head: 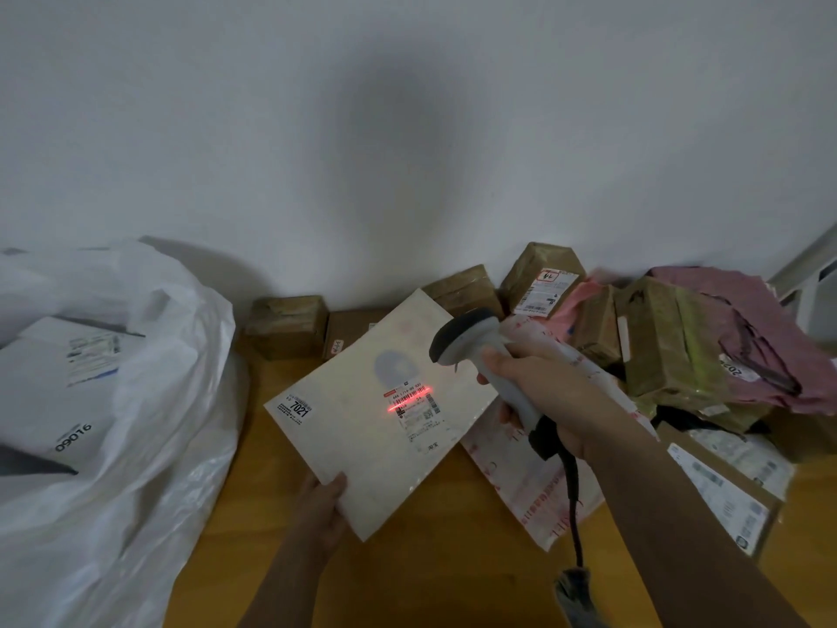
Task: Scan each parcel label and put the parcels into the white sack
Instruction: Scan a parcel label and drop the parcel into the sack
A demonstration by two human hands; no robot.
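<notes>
While the red beam sits on its label: flat white parcel [367,414] is held tilted above the wooden surface [444,577].
Left hand [324,505]: fingers pinching the parcel's near corner.
Right hand [539,383]: clenched round the scanner [480,355].
Handling: probably light, fairly stiff, slick wrap; grip an edge.
White sack [136,401]: left, open, nearby.

Left hand [319,503] holds a flat white parcel [362,419] by its near corner; right hand [539,387] grips the scanner [480,355] (red line across the label [414,403]). White sack [113,401] at left.
</notes>
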